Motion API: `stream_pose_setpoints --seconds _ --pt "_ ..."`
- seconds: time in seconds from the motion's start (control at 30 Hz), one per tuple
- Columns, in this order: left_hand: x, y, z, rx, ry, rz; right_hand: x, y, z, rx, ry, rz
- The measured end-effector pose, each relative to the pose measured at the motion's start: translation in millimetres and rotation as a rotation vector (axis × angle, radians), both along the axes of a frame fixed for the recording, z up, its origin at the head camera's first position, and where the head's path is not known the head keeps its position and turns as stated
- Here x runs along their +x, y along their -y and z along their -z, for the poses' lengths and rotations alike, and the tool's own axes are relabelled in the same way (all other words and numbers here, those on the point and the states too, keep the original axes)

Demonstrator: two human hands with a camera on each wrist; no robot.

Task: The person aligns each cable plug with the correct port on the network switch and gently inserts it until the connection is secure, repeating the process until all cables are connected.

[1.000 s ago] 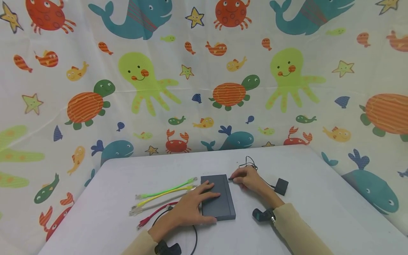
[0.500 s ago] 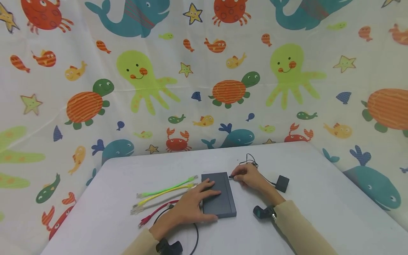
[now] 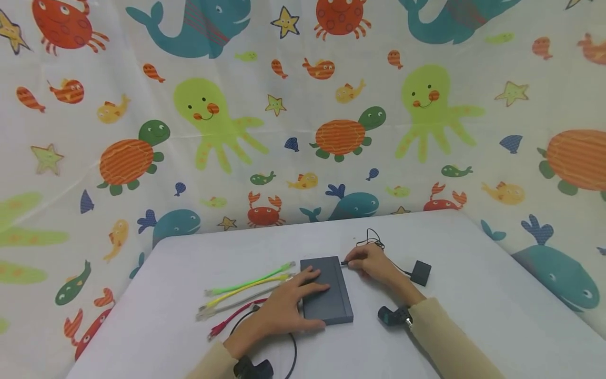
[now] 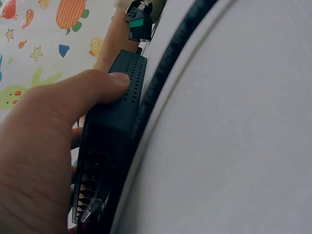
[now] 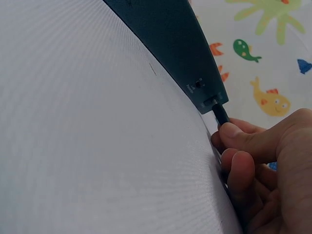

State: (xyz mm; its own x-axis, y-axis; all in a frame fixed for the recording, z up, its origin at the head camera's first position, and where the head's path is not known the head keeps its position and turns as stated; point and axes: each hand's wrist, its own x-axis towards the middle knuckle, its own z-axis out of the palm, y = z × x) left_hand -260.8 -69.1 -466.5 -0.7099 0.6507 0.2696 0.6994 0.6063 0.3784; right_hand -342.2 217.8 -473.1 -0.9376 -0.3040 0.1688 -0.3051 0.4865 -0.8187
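- Across the back: white cloth sheet [image 3: 303, 137] printed with coloured sea animals.
- Below: white table [image 3: 473, 295].
- Mid-table: flat dark-grey box [image 3: 336, 287], ports along its left side.
- Over the box: left hand [image 3: 286, 308], fingers spread on top, thumb against the perforated near side.
- Just beyond its right end: right hand [image 3: 371, 263], gripping a small black cylindrical plug [image 5: 221, 113] between thumb and fingertips.
- Left of the box: green cable [image 3: 265, 277], yellow cable [image 3: 246, 288], pale grey cable [image 3: 241, 301], red cable [image 3: 236, 316].
- Near the right forearm: square black adapter [image 3: 421, 273].
- At a socket in the box's right end: tip of the plug, fully seated or not impossible to tell.
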Motion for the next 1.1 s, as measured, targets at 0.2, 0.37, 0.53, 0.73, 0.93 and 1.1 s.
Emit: stream_pose_setpoints --seconds 0.2,0.37,0.53,0.73,0.93,1.1 --pt "2.0 2.0 -1.0 -0.011 0.035 -0.002 1.6 1.7 3.4 -0.013 -0.005 -0.022" --pt "3.1 3.4 -1.0 -0.008 0.055 -0.001 2.8 2.9 5.9 -0.02 -0.017 -0.025" --pt "1.2 1.6 0.3 -0.003 0.056 -0.001 2.7 1.5 2.7 -0.009 -0.033 -0.018" --pt "-0.3 0.6 0.3 -0.003 0.046 -0.001 1.5 1.3 0.0 -0.041 -0.022 -0.021" --pt "-0.7 0.2 -0.1 0.001 0.041 0.004 0.2 0.7 0.1 -0.05 -0.004 -0.005" --pt "-0.3 0.1 0.4 -0.005 0.043 0.001 1.9 0.5 -0.9 -0.039 -0.004 -0.006"
